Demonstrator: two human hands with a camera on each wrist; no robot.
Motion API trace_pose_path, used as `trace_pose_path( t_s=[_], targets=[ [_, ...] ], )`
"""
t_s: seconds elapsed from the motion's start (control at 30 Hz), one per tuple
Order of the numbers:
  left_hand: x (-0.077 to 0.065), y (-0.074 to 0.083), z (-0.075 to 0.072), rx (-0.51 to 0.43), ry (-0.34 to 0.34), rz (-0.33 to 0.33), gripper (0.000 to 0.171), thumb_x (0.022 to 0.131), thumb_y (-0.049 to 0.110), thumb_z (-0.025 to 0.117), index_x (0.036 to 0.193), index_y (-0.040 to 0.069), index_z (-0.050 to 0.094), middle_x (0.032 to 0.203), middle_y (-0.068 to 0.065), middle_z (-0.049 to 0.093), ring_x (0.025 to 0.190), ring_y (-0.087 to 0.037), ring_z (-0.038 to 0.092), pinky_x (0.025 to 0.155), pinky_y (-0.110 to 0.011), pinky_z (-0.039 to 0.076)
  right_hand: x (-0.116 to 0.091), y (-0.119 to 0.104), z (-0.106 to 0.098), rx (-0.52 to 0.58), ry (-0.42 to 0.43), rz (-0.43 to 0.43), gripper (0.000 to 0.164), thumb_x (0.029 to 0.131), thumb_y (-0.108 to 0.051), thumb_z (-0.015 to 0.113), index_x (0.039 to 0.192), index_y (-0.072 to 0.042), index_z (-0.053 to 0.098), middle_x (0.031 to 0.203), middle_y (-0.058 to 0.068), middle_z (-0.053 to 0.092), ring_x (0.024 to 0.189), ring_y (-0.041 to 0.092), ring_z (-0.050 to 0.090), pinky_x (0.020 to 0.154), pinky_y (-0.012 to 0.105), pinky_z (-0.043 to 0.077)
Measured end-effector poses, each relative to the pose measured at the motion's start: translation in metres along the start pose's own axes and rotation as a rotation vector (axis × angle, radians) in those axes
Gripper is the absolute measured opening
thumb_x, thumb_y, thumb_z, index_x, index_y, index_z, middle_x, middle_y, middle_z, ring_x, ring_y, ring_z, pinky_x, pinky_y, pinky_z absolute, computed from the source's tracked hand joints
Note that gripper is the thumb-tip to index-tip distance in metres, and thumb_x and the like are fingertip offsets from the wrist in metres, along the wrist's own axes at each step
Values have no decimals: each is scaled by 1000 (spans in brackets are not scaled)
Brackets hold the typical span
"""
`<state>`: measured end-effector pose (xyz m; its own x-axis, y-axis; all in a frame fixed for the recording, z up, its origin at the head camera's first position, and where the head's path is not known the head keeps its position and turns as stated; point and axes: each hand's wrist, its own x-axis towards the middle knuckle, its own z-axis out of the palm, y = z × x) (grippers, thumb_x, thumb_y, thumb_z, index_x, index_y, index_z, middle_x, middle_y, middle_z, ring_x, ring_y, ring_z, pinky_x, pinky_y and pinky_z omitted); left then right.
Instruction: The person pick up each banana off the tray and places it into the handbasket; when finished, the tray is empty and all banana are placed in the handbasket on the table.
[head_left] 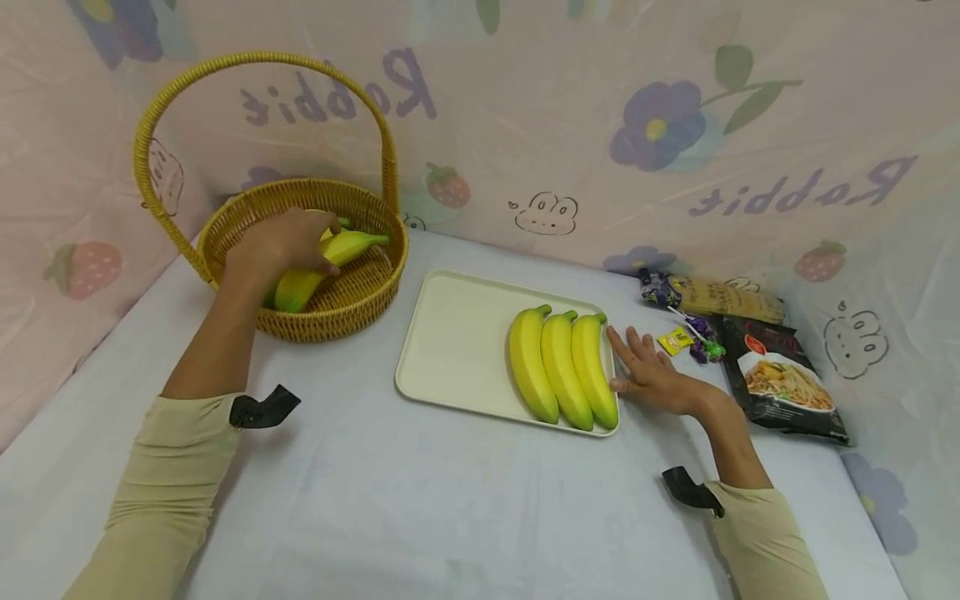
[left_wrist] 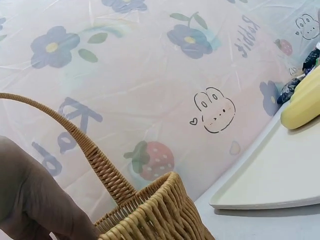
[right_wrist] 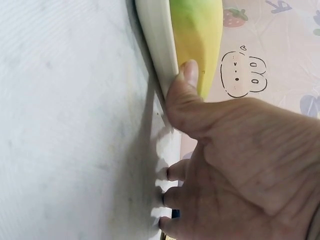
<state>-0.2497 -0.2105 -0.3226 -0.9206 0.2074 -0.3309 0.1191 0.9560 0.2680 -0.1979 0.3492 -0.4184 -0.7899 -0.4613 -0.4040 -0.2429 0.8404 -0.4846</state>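
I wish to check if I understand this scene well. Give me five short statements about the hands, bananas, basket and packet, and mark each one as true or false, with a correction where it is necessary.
1. Three bananas lie side by side on the tray. True.
2. The left hand grips a banana inside the basket. True.
3. The right hand holds a banana. False: it is at the tray's edge, holding nothing.
4. The basket's handle is folded down. False: it stands upright.
5. The black packet lies to the right of the tray. True.
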Motion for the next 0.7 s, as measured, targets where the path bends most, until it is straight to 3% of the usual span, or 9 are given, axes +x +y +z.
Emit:
trace_pose_path(
  t_s=[0.17,0.33,0.43,0.53,0.7],
  targets=[
    [4,-3,4,-17,-16,-24,71,97,25,76,154,3,40,157,-37,36,135,-55,47,101,-70,47,2,3,2,25,6,-27,93,105,-59,49,168,-29,-13,168,29,-27,152,57,-29,117,80,-16],
    [7,-3,8,-25,-23,-60,65,94,23,79,146,4,44,161,-46,15,136,-65,40,99,-71,48,4,7,2,-20,-8,20,100,97,-79,41,166,-34,-15,171,22,-27,156,51,-28,120,78,-13],
    [9,-4,10,-30,-14,-76,63,93,21,80,143,4,44,159,-45,18,132,-62,44,96,-70,50,5,10,2,-27,-9,23,107,90,-89,37,166,-35,-17,170,23,-27,155,52,-28,119,79,-14],
    [10,-4,13,-22,-5,-65,67,91,19,81,144,5,42,152,-41,32,125,-54,51,94,-66,51,6,12,2,-23,-2,28,109,88,-92,36,165,-37,-18,170,23,-28,155,52,-29,119,79,-15],
    [11,0,16,-16,-11,-69,94,88,13,82,162,8,25,153,-39,34,137,-61,39,102,-71,46,5,11,2,-22,-6,26,104,93,-85,40,166,-35,-17,170,23,-28,155,52,-29,119,78,-15]
  ],
)
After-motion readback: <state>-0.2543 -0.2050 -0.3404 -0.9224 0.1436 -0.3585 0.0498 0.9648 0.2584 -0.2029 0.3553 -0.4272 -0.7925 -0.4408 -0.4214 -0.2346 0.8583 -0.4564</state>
